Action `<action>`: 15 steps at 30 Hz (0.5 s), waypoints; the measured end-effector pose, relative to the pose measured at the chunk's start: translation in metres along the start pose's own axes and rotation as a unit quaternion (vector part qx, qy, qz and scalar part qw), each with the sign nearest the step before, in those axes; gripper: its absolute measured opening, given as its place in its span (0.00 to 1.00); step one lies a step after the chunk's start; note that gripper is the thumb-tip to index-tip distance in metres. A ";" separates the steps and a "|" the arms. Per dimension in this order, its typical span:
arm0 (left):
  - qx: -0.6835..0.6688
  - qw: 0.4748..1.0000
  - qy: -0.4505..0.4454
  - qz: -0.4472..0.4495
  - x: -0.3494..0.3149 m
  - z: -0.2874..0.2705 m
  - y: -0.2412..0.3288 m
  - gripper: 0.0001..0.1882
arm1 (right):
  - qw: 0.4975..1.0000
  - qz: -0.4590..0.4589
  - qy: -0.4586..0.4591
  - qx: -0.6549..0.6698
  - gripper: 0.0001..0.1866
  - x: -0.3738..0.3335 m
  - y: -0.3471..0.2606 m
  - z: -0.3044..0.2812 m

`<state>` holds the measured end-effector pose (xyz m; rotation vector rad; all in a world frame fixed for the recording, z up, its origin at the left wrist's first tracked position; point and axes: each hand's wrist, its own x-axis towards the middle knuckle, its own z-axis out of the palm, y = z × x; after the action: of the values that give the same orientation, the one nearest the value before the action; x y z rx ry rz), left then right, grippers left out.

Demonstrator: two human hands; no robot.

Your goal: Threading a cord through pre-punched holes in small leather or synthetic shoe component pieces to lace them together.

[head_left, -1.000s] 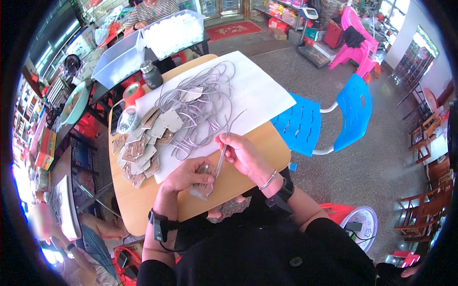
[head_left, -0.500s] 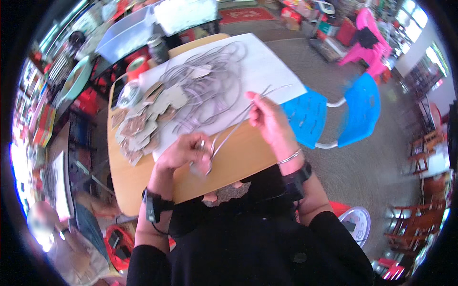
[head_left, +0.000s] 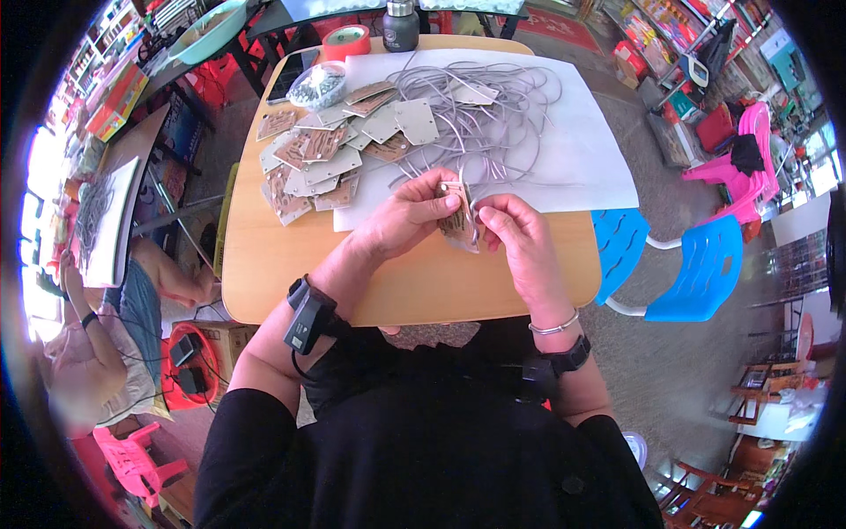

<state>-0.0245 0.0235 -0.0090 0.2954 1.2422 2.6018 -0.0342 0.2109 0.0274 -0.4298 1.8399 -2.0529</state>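
My left hand (head_left: 401,220) grips a small brown-and-grey card (head_left: 455,222) upright between thumb and fingers, over the near edge of the white sheet (head_left: 589,172). Close beside it, my right hand (head_left: 522,242) pinches a thin grey cord (head_left: 477,210) against the card's right side. Whether the cord passes through a hole there cannot be made out. Beyond my hands lies a loose tangle of grey cords (head_left: 515,145). Left of the tangle, a pile of similar cards (head_left: 330,159) with small holes at their corners spreads over the table and sheet.
On the wooden table (head_left: 282,278), a bag of small pieces (head_left: 317,85), an orange-red tape roll (head_left: 345,41) and a dark bottle (head_left: 401,26) stand at the far side. A blue chair (head_left: 696,273) is at the right. Another person (head_left: 97,353) sits at left.
My hands have come together; the cord was stretched between them before. The card, blurred in my left hand earlier, now shows plainly. The whole view has shifted, with the table farther right.
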 end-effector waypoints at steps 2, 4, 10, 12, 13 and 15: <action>-0.003 1.000 -0.018 -0.002 0.001 -0.003 -0.002 0.10 | 1.000 -0.004 0.001 -0.010 0.08 0.002 0.004 -0.001; 0.025 0.998 -0.052 -0.029 0.000 -0.007 -0.003 0.10 | 1.000 -0.005 -0.002 -0.017 0.08 0.003 0.007 0.000; 0.060 0.997 -0.034 -0.047 0.002 -0.001 0.008 0.10 | 0.999 0.025 -0.015 -0.030 0.07 0.002 0.003 0.002; 0.077 0.995 -0.027 -0.051 0.003 -0.005 0.003 0.11 | 0.999 0.018 -0.015 -0.031 0.07 0.001 0.004 0.002; 0.057 0.996 -0.041 -0.052 0.003 -0.006 0.003 0.11 | 0.999 0.017 -0.016 -0.030 0.07 0.001 0.005 0.002; 0.040 0.996 -0.056 -0.053 0.003 -0.007 0.004 0.11 | 0.994 -0.035 0.002 -0.105 0.08 -0.002 0.007 0.004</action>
<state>-0.0296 0.0170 -0.0102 0.3745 1.2876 2.4151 -0.0305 0.2077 0.0208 -0.5521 2.0802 -1.9112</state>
